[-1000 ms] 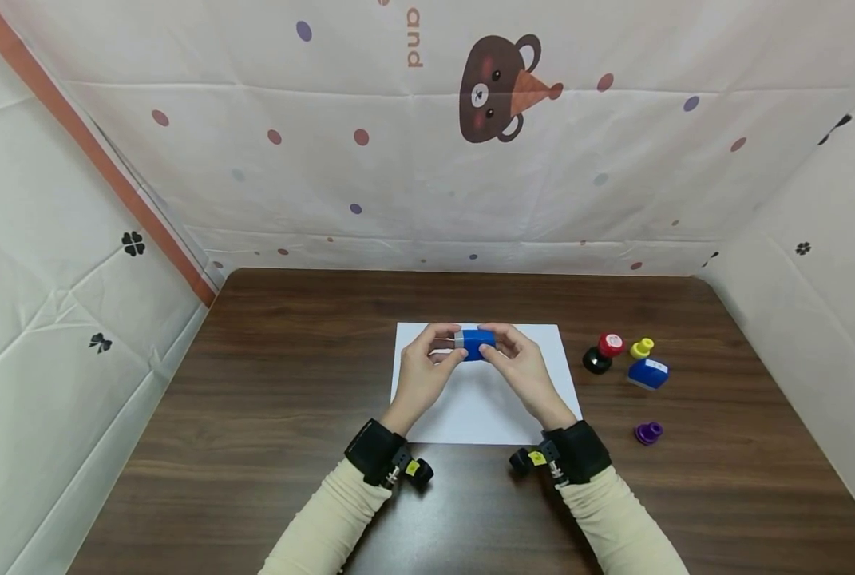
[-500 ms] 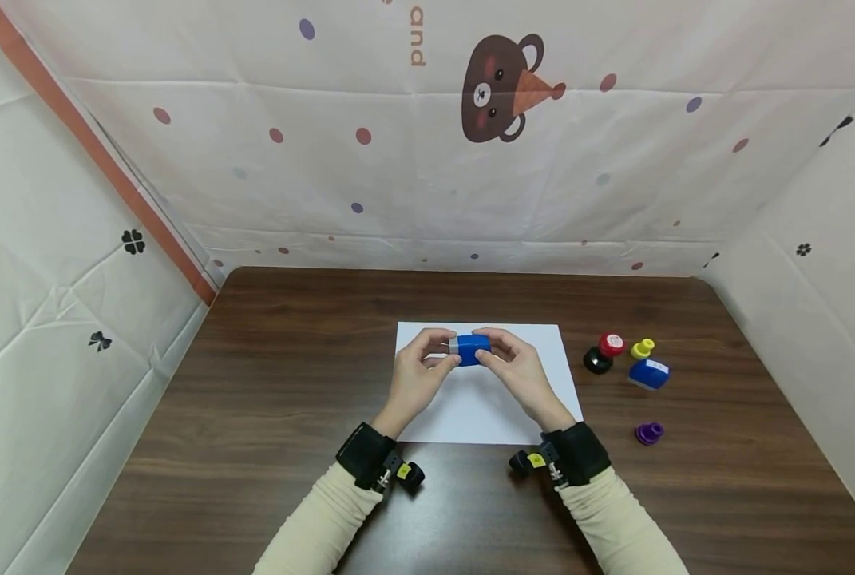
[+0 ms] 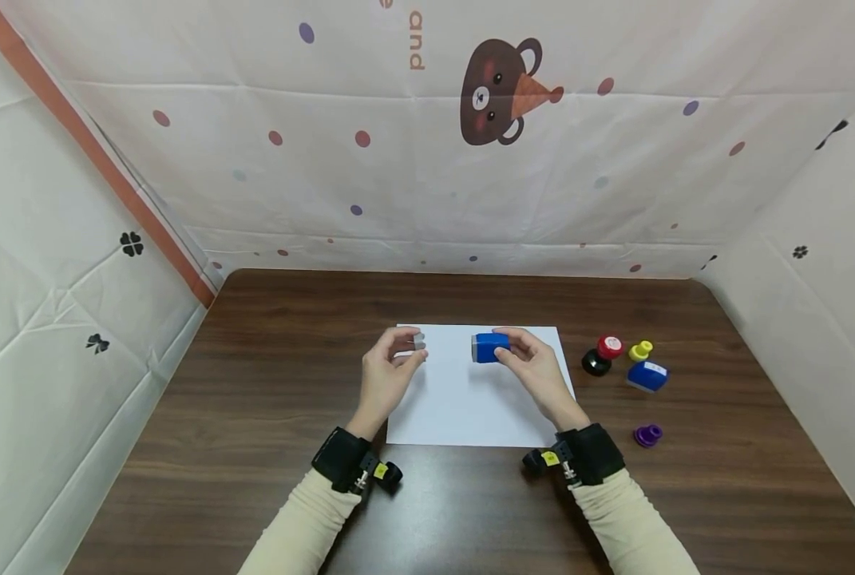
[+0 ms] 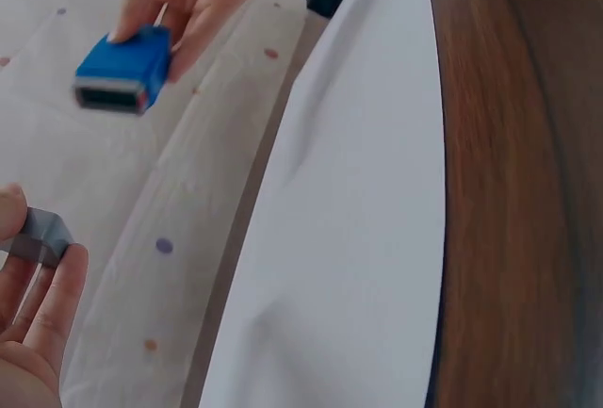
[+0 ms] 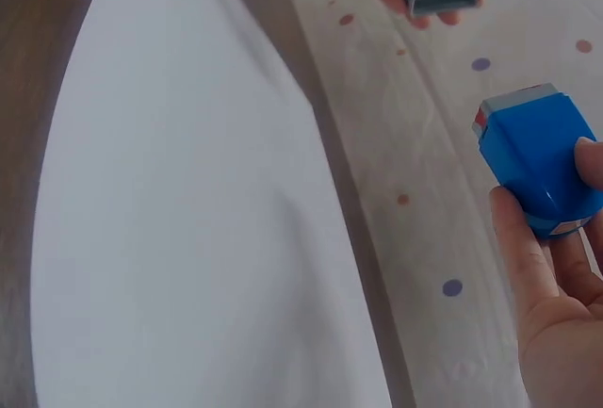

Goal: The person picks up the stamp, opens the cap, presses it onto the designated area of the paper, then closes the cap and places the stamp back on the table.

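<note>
A blue self-inking stamp (image 3: 490,348) is pinched between the thumb and fingers of my right hand (image 3: 538,375), above the white paper (image 3: 470,407). Its uncovered stamping end, dark within a grey rim, faces left and shows in the left wrist view. My left hand (image 3: 384,382) holds the stamp's translucent grey cap (image 4: 42,236) by its sides, over the paper's left part. In the right wrist view the cap's hollow side shows. A wide gap lies between cap and stamp.
Right of the paper stand a black stamp with a red top (image 3: 609,346), a yellow stamp with a blue body (image 3: 647,375) behind which a yellow knob (image 3: 641,350) shows, and a small purple stamp (image 3: 647,435). A printed cloth (image 3: 312,176) hangs behind the brown table (image 3: 269,415).
The grey cap has come off the blue stamp. My left hand has moved left with the cap, and my right hand slightly right with the stamp.
</note>
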{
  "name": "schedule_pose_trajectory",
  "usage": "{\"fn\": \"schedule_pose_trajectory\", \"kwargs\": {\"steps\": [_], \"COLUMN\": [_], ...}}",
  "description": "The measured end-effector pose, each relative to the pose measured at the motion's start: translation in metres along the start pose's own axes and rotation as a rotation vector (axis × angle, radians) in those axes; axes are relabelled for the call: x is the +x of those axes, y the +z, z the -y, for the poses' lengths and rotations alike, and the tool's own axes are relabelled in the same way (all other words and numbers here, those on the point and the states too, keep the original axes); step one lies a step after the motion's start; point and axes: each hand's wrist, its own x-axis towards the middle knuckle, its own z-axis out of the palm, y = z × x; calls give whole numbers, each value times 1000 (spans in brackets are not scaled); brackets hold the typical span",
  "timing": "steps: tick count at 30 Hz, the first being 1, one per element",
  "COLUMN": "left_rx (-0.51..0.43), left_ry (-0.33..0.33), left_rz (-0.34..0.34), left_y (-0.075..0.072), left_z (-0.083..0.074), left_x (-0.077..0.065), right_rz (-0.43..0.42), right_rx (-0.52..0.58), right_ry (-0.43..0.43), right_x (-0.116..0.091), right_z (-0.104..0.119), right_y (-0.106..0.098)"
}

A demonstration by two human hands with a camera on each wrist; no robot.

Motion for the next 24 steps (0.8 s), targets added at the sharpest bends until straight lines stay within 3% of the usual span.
{"fn": "schedule_pose_trajectory", "kwargs": {"steps": [3,8,20,24], "left_rx": [26,86,157,186], "left_ry": [16,20,35,47], "left_rz": [17,7,-44,-73], "left_y": [-9,-17,-49,-63], "left_z": [-11,-14,-10,8], "left_x": [-2,-3,-10,-12], "right_rz": [15,9,33,49], "right_rx": [-21,-95,-265,-372], "right_ry": [-1,-31,-129,-206], "right_x": [1,6,33,45], "right_z": [-2,0,9,12], "right_y": [-3,-3,13,25]}}
